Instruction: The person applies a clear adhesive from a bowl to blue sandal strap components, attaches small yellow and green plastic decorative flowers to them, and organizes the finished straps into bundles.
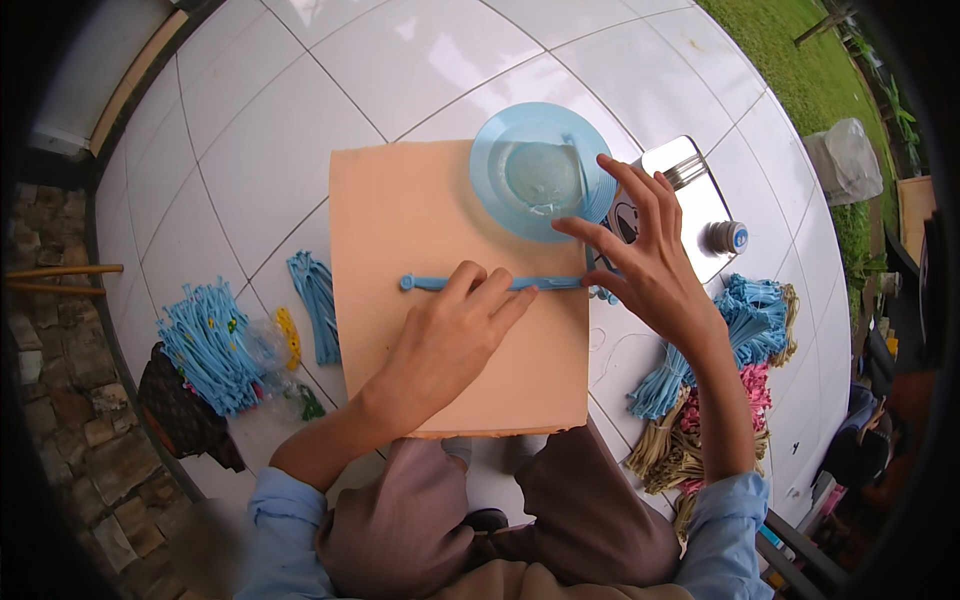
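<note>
A narrow light-blue braided strip (427, 283) with a knobbed left end lies across a peach-coloured board (385, 215). My left hand (443, 330) rests over the strip, its bent fingers holding it against the board. To the right, my right hand (655, 265) is raised with fingers and thumb spread apart. Its thumb is by the strip's right end, at the board's edge. Beyond the fingertips, a translucent blue plate (490, 195) sits on the board's far right corner, with a thin clear-looking stick across its side.
Bundles of blue cords (212, 345) lie left of the board, beside a small bundle (316, 305) and yellow pieces (289, 335). On the right are blue bundles (750, 320), beige and pink ones (755, 395), a shiny metal tin (690, 195) and a small round container (727, 238). White floor tiles (300, 110) surround everything.
</note>
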Tool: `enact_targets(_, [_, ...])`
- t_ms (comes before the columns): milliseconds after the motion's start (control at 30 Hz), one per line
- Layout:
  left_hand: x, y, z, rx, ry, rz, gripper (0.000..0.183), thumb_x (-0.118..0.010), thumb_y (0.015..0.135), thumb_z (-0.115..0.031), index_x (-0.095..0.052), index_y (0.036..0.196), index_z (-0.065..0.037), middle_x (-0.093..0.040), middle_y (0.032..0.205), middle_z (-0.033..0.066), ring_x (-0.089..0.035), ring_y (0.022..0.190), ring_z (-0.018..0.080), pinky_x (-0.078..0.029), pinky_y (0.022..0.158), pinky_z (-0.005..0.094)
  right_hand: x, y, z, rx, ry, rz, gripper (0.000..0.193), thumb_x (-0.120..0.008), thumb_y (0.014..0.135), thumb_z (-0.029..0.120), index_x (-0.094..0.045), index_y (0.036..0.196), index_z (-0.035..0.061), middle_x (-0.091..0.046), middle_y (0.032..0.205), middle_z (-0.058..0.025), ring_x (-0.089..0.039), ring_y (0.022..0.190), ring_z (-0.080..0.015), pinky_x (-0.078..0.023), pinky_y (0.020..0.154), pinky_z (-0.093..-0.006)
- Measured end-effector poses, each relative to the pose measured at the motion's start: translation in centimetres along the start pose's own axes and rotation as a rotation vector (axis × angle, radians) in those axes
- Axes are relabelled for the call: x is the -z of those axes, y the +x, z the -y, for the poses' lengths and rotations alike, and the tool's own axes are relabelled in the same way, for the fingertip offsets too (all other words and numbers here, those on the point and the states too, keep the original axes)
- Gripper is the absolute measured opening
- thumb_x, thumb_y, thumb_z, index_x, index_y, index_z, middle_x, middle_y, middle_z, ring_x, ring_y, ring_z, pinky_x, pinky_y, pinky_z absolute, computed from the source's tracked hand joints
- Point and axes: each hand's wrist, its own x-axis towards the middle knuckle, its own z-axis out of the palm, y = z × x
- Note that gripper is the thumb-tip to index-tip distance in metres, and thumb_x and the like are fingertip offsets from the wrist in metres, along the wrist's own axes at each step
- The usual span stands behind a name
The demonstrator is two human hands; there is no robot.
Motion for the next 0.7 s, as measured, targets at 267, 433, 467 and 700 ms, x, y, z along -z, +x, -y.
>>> enact_targets(267, [0.2, 0.2, 0.1, 0.014, -0.061, 0.001, 0.038, -0.057, 0.072, -0.003, -0.061, 0.11, -0.007, -0.056, 0.095, 0.0067, -0.053, 0.093, 0.0217, -0.049, 0.077, 0.0327, -0.6, -1.2, -0.2, 0.174, -0.018, 0.032, 0.048, -0.067, 0.06, 0.001, -0.067, 0.094, 0.0352, -0.036, 0.137, -0.0007, -0.036, 0.122, -0.0298, -0.028, 0.107, -0.0507])
enact_targets(433, [0.4, 0.2, 0.1, 0.026, -0.051, 0.014, 0.036, -0.057, 0.073, -0.003, -0.062, 0.108, -0.007, -0.057, 0.096, 0.0069, -0.053, 0.094, 0.0221, -0.049, 0.078, 0.0333, -0.8, -1.2, -0.3, 0.136, 0.042, 0.073, 0.038, -0.061, 0.069, 0.01, -0.068, 0.095, 0.0361, -0.032, 0.142, 0.0053, -0.031, 0.126, -0.0291, -0.022, 0.109, -0.0532])
enact_targets(467, [0.4, 0.2, 0.1, 0.025, -0.052, 0.014, 0.036, -0.057, 0.073, -0.003, -0.062, 0.108, -0.007, -0.057, 0.096, 0.0069, -0.053, 0.094, 0.0221, -0.049, 0.078, 0.0333, -0.8, -1.2, -0.3, 0.131, 0.039, 0.081, 0.038, -0.06, 0.07, 0.008, -0.068, 0.094, 0.0359, -0.032, 0.142, 0.0057, -0.031, 0.126, -0.0291, -0.021, 0.11, -0.0533])
enact_targets(700, [0.1, 0.3, 0.3, 0.016, -0.048, -0.02, 0.035, -0.059, 0.072, -0.004, -0.063, 0.106, -0.008, -0.057, 0.094, 0.0058, -0.054, 0.091, 0.0212, -0.05, 0.074, 0.0328, -2.0, -2.7, -0.8, -0.015, 0.164, -0.134, 0.041, -0.069, 0.07, 0.002, -0.055, 0.106, 0.0158, -0.044, 0.126, -0.0084, -0.042, 0.111, -0.0264, -0.038, 0.094, -0.0437])
